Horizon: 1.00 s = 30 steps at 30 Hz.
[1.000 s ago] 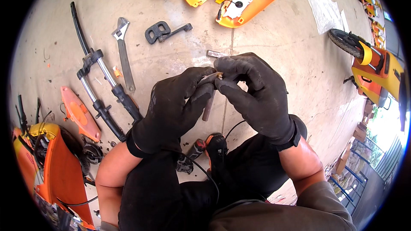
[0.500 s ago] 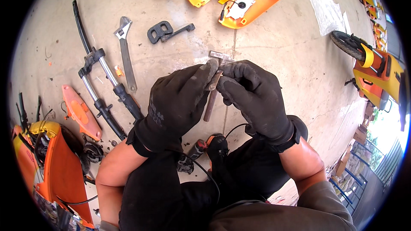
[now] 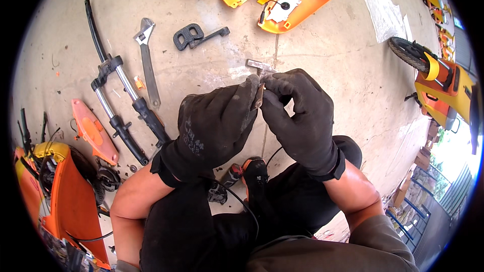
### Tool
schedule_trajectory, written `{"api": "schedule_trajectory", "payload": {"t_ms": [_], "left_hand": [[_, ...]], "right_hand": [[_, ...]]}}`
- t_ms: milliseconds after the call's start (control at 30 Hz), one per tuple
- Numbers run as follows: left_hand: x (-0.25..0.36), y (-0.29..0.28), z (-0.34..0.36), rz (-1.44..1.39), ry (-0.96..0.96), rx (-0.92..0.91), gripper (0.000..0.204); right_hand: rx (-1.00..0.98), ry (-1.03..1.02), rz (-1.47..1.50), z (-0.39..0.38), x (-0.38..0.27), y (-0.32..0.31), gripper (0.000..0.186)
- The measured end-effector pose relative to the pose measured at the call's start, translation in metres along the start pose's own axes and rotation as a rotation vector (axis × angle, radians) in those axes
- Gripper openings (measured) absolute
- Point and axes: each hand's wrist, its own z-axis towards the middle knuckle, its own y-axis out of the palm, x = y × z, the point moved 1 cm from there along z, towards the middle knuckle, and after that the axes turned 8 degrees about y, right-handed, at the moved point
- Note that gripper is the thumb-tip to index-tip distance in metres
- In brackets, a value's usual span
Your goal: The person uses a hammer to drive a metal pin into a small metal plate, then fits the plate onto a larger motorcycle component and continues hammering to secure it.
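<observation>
Both my hands wear black work gloves and meet in front of me above the floor. My left hand [image 3: 214, 123] is closed, its thumb and fingers pinching a small flat rusty metal piece [image 3: 260, 96], narrow and held nearly on edge. My right hand [image 3: 305, 113] is closed too, thumb and bent fingertips pressed against the same piece's side; its far end is hidden by the fingers. Just beyond the fingertips lies a hammer [image 3: 258, 64] on the floor, its head showing and its handle mostly covered by my hands.
To the left lie an adjustable wrench [image 3: 146, 63], a front fork [image 3: 123, 80], an orange panel [image 3: 93, 128] and a black pedal with crank [image 3: 194, 38]. Orange-yellow body panels [image 3: 302, 0] are at the far side. A red-black power tool [image 3: 227, 181] sits by my shoe. A bike [image 3: 438, 85] stands right.
The small metal piece has turned from slanted to more upright. My left hand has rolled and shifted slightly right, now covering the hammer's handle; my right fingers have shifted a little.
</observation>
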Motion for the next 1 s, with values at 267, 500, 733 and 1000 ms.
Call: {"api": "schedule_trajectory", "payload": {"t_ms": [267, 500, 733, 1000], "left_hand": [[0.001, 0.000, 0.000, -0.084, -0.077, -0.011, 0.043], [-0.001, 0.002, -0.005, -0.112, -0.097, 0.011, 0.044], [0.001, 0.001, -0.003, -0.146, -0.135, 0.016, 0.044], [-0.002, 0.010, -0.004, -0.143, -0.078, 0.085, 0.049]], "right_hand": [[0.059, -0.095, -0.015, 0.000, 0.002, 0.003, 0.015], [-0.150, 0.366, 0.320, -0.002, -0.008, 0.000, 0.010], [-0.114, 0.366, 0.327, -0.005, -0.008, 0.003, 0.010], [0.031, 0.023, 0.053, -0.007, -0.002, 0.004, 0.014]]}}
